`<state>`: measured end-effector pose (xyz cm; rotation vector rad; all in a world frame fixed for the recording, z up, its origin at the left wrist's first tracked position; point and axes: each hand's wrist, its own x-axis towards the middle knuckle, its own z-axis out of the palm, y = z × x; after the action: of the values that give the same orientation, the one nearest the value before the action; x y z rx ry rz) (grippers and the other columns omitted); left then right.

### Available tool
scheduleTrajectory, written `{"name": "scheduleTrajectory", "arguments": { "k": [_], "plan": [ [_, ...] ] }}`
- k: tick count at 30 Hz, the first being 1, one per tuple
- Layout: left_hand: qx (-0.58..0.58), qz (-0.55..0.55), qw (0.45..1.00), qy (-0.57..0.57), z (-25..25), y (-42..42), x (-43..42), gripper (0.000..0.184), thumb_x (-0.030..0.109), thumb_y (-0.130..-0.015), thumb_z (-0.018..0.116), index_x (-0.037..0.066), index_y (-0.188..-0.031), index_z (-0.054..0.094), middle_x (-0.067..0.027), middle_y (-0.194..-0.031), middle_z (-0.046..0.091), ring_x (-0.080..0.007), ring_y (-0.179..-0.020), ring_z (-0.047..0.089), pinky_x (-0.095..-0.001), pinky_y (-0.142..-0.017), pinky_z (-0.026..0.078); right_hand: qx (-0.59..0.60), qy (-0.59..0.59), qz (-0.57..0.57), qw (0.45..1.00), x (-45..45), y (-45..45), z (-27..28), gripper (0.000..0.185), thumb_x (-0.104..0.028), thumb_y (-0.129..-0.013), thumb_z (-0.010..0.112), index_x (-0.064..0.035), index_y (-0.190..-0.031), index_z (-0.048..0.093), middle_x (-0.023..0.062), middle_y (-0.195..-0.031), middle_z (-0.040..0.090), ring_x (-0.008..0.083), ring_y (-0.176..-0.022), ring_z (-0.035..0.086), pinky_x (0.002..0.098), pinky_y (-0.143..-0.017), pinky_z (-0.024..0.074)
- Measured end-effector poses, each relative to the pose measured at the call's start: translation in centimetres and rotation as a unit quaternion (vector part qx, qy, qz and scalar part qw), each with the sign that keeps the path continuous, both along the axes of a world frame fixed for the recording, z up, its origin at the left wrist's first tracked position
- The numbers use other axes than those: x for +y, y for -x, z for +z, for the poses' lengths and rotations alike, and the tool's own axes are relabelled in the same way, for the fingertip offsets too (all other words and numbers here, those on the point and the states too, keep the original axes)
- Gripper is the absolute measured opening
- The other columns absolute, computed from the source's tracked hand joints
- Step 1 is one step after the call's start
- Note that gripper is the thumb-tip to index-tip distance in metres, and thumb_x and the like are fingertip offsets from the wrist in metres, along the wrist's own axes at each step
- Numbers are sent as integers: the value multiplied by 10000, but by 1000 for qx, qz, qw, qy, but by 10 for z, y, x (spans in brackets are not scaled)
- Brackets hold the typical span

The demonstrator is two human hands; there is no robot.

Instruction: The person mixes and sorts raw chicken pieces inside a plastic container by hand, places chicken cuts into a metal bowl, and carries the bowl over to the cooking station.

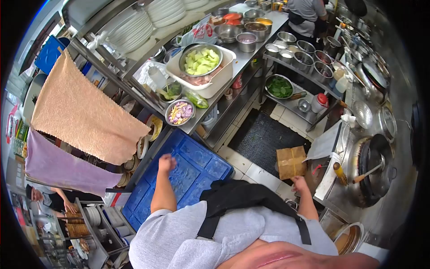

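Note:
My right hand [299, 183] is closed on the lower edge of a brown cardboard piece [291, 162] with a yellow band across it, held over the black floor mat [264, 140]. Over the blue plastic surface [190, 167] is my left hand [167, 163], its fingers curled in and nothing visible in them. Beyond it, at the counter's corner, stands a metal bowl of chopped purple and yellow pieces [180, 112]. Behind that bowl, a white tub [224, 76] holds raw meat and a metal bowl of cut green vegetable [201, 62].
To the right are a wok [374, 170] with a ladle and a brush [340, 173] at the stove edge. A shelf rack [304, 74] carries metal pots. Cloths [85, 107] hang at left. One person [307, 18] stands at the top, another [47, 199] at lower left.

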<state>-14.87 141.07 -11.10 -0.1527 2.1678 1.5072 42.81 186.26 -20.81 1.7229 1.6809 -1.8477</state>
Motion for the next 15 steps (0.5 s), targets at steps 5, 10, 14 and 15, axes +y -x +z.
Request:
{"name": "scheduleTrajectory", "arguments": {
  "k": [5,10,14,15],
  "plan": [
    [105,28,977,-185,123,77,104,317,110,-935,582,-9,-1228,569,-138,-1017,697,-210,-785,700,-299,-619,545,-60,59,12,996,7,32,-18,116,-148,-924,600,-41,-956,632,54,-599,504,194,-450,505,386,-401,484],
    [116,-20,933,-340,205,114,214,518,104,-955,575,-65,-1403,379,-229,-1308,560,-316,-1086,647,-388,-906,539,-66,134,99,984,46,64,-32,147,-133,-931,551,-39,-1026,611,124,-695,612,252,-543,611,383,-426,491],
    [89,-8,939,-332,177,171,309,539,88,-927,607,-74,-1388,378,-239,-1306,542,-328,-1075,633,-386,-890,526,-10,173,42,984,133,96,-38,220,-158,-943,541,-37,-1120,595,180,-756,689,282,-578,688,390,-472,563],
    [62,-28,951,-303,164,193,332,437,50,-912,586,-61,-1313,452,-202,-1199,596,-313,-1009,634,-396,-814,537,-49,123,59,989,154,115,-25,218,-162,-941,546,-49,-1121,594,175,-766,692,281,-580,688,387,-471,559]
  ]
}}
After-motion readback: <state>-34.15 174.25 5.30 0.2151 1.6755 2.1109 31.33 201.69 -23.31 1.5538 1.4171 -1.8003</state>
